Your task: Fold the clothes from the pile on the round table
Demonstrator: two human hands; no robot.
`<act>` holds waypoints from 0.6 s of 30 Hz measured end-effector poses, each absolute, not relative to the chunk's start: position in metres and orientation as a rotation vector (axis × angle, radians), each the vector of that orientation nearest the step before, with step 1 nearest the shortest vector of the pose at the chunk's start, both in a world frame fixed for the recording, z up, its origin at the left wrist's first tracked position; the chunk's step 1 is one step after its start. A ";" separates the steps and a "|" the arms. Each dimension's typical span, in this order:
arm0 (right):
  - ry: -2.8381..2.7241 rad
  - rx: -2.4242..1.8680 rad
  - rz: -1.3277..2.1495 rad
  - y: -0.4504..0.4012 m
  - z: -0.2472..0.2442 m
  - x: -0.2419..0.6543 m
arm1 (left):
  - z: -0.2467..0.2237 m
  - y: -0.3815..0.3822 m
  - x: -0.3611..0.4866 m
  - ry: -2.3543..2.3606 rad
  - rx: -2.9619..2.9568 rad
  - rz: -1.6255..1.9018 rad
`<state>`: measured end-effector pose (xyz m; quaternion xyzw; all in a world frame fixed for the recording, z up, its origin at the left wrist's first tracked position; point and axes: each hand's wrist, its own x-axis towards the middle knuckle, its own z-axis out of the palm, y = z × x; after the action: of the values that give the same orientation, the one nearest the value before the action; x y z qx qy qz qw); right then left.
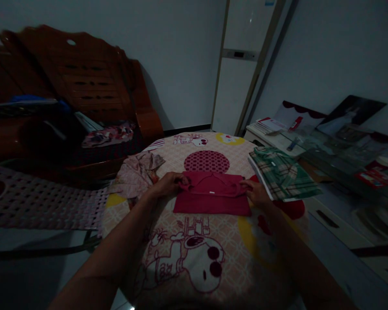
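Note:
A dark pink shirt (212, 204) lies folded into a flat rectangle on the round table, its collar edge and a small white label towards me. My left hand (171, 184) pinches the shirt's left upper corner. At the opposite corner, my right hand (256, 193) grips the cloth between thumb and fingers. Left of my left hand rests a crumpled pale floral cloth (137, 172). Beyond my right hand is a folded green plaid garment (281, 172) with a white edge under it.
A cartoon-print cloth covers the round table (194, 254). To the left stand a woven lounge chair (51, 198) and a carved wooden sofa (90, 82) with clothes on it. A glass-topped cabinet (330, 150) with papers runs along the right; a tall white air conditioner (236, 82) stands behind.

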<state>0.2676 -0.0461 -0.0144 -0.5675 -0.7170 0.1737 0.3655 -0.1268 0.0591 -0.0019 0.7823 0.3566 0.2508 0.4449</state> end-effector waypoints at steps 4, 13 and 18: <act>-1.875 -1.482 0.375 -0.047 0.000 0.267 | 0.013 0.057 -0.129 0.886 1.938 0.600; -1.974 -1.462 0.437 -0.060 0.007 0.265 | 0.024 0.046 -0.128 0.879 1.982 0.429; -2.135 -1.497 0.580 -0.064 0.014 0.268 | 0.032 0.046 -0.134 0.775 1.977 0.203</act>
<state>0.2677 -0.0636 0.0143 -0.5450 -0.7773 0.2112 0.2328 -0.1337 0.0457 0.0322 0.8115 0.3180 0.0834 0.4831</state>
